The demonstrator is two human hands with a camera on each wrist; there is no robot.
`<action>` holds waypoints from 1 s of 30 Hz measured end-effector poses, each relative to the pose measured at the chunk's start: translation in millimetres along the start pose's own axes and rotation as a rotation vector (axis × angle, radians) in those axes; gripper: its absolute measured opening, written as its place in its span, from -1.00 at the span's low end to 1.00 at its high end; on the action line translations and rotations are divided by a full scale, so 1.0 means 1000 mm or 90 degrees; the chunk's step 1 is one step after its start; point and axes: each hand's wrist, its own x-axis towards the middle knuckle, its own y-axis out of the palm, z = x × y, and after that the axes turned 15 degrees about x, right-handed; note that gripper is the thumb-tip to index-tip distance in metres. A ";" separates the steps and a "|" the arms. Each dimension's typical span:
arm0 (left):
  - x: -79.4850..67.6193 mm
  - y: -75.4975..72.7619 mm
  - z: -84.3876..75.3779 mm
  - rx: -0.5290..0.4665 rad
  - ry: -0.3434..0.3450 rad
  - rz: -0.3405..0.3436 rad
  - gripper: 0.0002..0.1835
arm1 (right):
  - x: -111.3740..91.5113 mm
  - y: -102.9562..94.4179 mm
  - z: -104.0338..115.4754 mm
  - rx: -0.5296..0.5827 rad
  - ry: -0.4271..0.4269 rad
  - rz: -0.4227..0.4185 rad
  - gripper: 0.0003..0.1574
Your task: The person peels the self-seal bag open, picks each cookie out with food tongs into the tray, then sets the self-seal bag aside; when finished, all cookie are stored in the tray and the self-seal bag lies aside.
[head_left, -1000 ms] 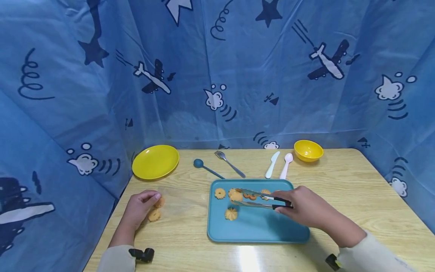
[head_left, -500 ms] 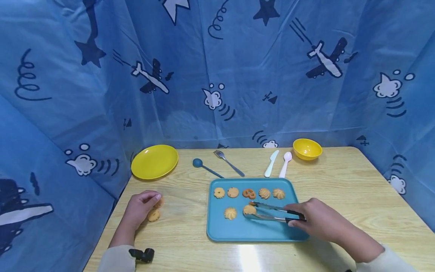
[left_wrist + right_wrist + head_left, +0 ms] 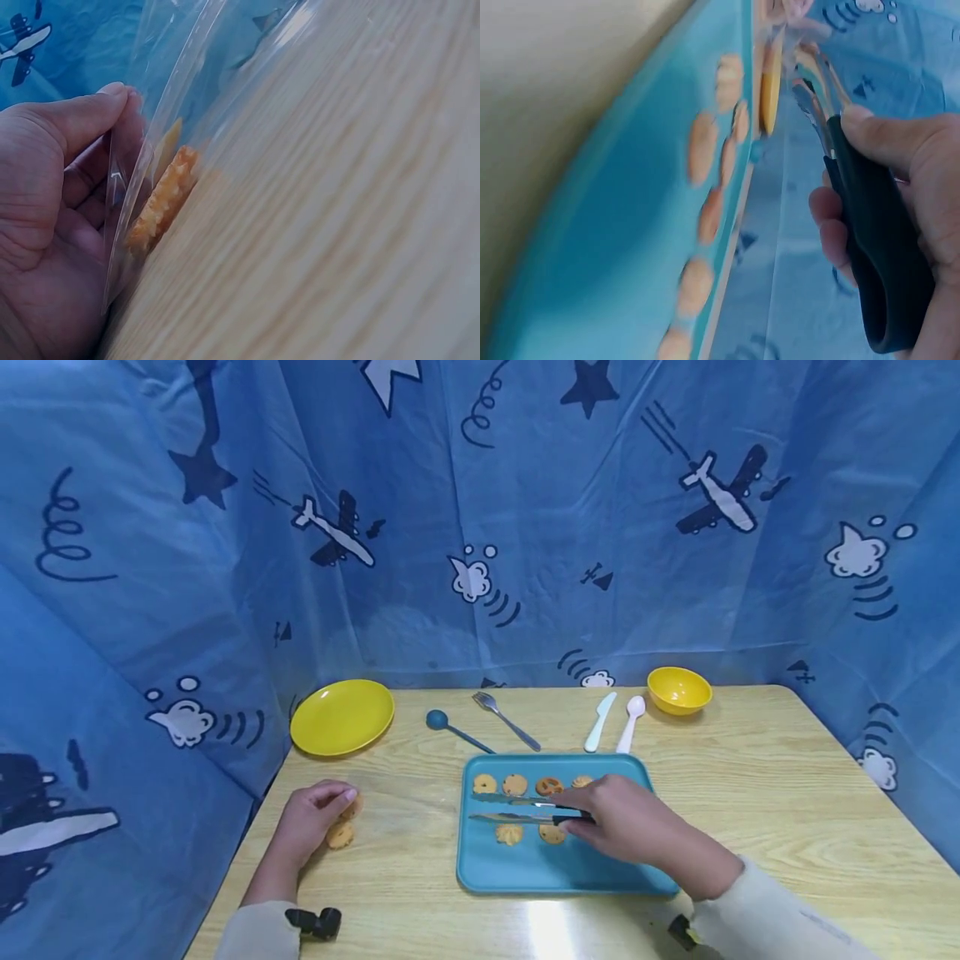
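Note:
In the head view my left hand [image 3: 300,822] pinches the edge of a clear plastic bag [image 3: 408,806] lying on the table, with a cookie [image 3: 341,836] and others inside; the left wrist view shows a ridged cookie [image 3: 163,202] behind the film. My right hand [image 3: 626,818] grips metal tongs [image 3: 506,818] with black handles [image 3: 877,240]. Spread and with nothing between them, the tong arms hang over the blue tray [image 3: 585,877]. A flower-shaped cookie [image 3: 509,834] and a round cookie [image 3: 552,836] form its front row. Behind lie a ring cookie [image 3: 483,783], a round one, a pretzel [image 3: 550,786] and a swirl cookie, partly covered.
Behind the tray lie a dark blue spoon [image 3: 437,720], a fork [image 3: 506,721], a pale knife [image 3: 601,722] and a pink spoon [image 3: 632,724]. A yellow plate [image 3: 342,718] stands back left, a yellow bowl [image 3: 678,691] back right. A blue curtain [image 3: 480,527] surrounds the table.
The round cookie held in the tongs was carried right and let go in the tray's front row. The tongs then moved back left, parted. My left hand has stayed in place.

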 end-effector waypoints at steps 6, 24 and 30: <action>0.003 0.000 0.002 0.003 0.005 -0.001 -0.67 | 0.057 0.024 0.021 -0.084 -0.017 0.042 -0.59; 0.001 -0.001 0.002 -0.025 0.007 -0.022 -0.67 | 0.157 0.083 0.067 -0.090 -0.036 0.131 -0.52; 0.002 -0.002 0.001 -0.046 -0.013 -0.022 -0.63 | 0.166 0.090 0.072 -0.082 -0.023 0.137 -0.51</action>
